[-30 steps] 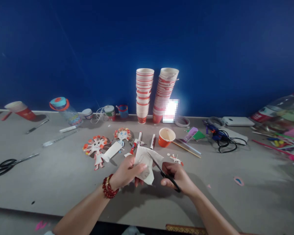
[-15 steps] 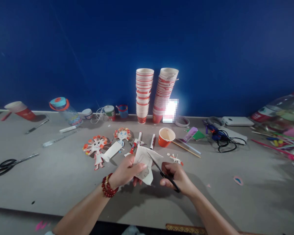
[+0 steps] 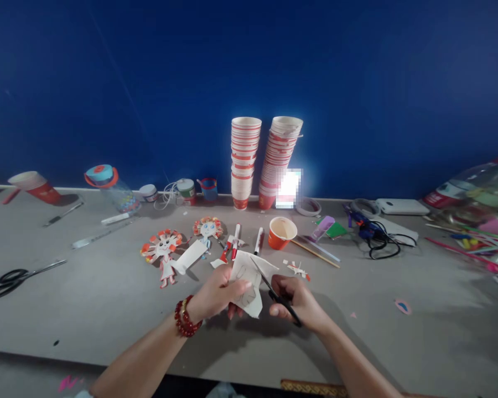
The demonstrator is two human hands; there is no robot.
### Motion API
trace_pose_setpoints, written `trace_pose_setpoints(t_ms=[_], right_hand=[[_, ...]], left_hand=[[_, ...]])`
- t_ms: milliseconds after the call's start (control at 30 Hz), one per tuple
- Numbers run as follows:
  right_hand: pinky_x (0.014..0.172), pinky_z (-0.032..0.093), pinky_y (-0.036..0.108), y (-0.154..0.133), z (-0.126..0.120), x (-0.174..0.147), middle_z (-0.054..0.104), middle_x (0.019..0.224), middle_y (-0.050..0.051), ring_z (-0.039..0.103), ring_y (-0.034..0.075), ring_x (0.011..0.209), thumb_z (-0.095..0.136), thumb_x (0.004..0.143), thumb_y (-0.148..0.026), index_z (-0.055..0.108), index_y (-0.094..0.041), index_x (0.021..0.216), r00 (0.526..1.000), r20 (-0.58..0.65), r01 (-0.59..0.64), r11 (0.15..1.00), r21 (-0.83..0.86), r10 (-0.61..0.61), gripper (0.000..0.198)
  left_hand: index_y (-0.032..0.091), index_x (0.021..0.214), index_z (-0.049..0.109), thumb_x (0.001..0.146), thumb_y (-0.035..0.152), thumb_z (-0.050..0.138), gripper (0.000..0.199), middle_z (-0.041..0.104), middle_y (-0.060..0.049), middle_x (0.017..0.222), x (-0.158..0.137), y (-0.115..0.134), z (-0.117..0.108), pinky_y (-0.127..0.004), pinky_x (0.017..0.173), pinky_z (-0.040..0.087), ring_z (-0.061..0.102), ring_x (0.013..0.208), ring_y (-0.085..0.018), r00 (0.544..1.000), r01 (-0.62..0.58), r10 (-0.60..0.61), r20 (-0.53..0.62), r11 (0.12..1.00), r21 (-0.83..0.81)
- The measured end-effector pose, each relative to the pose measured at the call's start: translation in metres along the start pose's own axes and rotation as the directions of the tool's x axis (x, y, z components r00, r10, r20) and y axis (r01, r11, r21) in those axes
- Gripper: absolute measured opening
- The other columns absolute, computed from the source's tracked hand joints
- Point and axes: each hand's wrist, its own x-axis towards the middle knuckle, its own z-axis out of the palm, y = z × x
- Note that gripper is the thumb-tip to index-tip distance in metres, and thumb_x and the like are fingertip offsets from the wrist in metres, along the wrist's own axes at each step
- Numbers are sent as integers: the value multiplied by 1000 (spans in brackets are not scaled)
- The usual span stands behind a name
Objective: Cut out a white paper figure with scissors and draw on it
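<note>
A smooth grey tabletop (image 3: pixel 120 315) met a plain dark-blue wall (image 3: pixel 182 83). Taking the white paper piece with a pencil-like drawing (image 3: pixel 254 296) as the clock's centre, the upright stack of white-and-red paper cups (image 3: pixel 245 166) stood at twelve o'clock, the short orange paper cup (image 3: pixel 278 241) between one and two, and the paper doll with an orange-tabbed head (image 3: pixel 165 249) at ten.

The left hand (image 3: pixel 216 292) pinched the paper from nine o'clock, thumb above, fingers beneath. The right hand (image 3: pixel 301 304), past three o'clock, was curled around the black-handled metal scissors (image 3: pixel 269 286), their blades pointing to ten or eleven across the paper's upper right.

The left thumb covered part of the drawing; how far the blades were parted could not be told. A bright pixelated patch (image 3: pixel 289 189) masked something beside the cups.
</note>
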Motion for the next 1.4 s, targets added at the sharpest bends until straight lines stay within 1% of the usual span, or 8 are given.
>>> trace_pose_setpoints(t_ms=[233, 500, 733, 900, 1100, 1233, 1400], right_hand=[[47, 16, 24, 1, 2, -1, 26, 58, -7, 22, 10, 55, 62, 65, -78, 30, -21, 62, 1000, -12, -20, 1000, 21, 20, 65], [48, 17, 25, 0, 3, -1, 27, 57, -7, 23, 10, 55, 61, 63, -79, 31, -21, 61, 999, -42, -19, 1000, 6, 20, 66], [47, 16, 25, -1, 0, 1, 28, 58, -6, 24, 10, 54, 64, 64, -76, 30, -21, 59, 1000, -14, 11, 1000, 10, -11, 65], [46, 18, 24, 3, 1, 0, 30, 58, -6, 26, 10, 54, 64, 64, -76, 31, -21, 60, 1000, -13, 8, 1000, -25, -9, 64], [48, 19, 25, 4, 3, 0, 29, 58, -6, 26, 11, 54, 62, 65, -78, 31, -21, 59, 998, -58, 30, 998, -52, -33, 65], [48, 18, 25, 3, 5, -1, 29, 58, -6, 26, 10, 54, 61, 64, -79, 32, -21, 60, 997, -78, 25, 999, -35, -28, 65], [48, 18, 25, 4, 9, -1, 30, 58, -6, 25, 10, 54, 64, 63, -77, 34, -21, 61, 995, -94, 15, 1000, 4, -15, 64]], left_hand=[[12, 76, 60, 88, 34, 55, 26, 62, -2, 54, 2, -8, 5, -14, 32, 39, 56, 40, -10, 1000, -1, 0, -24, 1000, -27], [11, 74, 61, 86, 38, 57, 29, 62, -3, 54, 1, -6, 6, -15, 32, 39, 56, 40, -10, 999, -3, 1, -36, 998, -58], [12, 73, 60, 87, 35, 56, 27, 61, -2, 53, 0, -1, 5, -14, 32, 38, 55, 40, -9, 1000, 13, -13, -14, 1000, -10], [14, 74, 58, 85, 36, 57, 24, 61, 0, 53, 1, 0, 6, -15, 31, 37, 54, 39, -10, 1000, 27, -27, -12, 1000, 14], [15, 75, 57, 85, 38, 57, 26, 61, 1, 54, 1, -4, 6, -15, 31, 38, 55, 39, -10, 1000, 22, -22, -10, 1000, -6], [14, 77, 58, 85, 38, 57, 25, 62, 0, 55, 1, -4, 7, -15, 31, 38, 55, 39, -10, 1000, 13, -13, -23, 999, -34], [13, 77, 58, 85, 39, 57, 28, 61, -1, 55, 1, -4, 11, -14, 31, 38, 55, 40, -9, 1000, 4, -6, -23, 998, -66]])
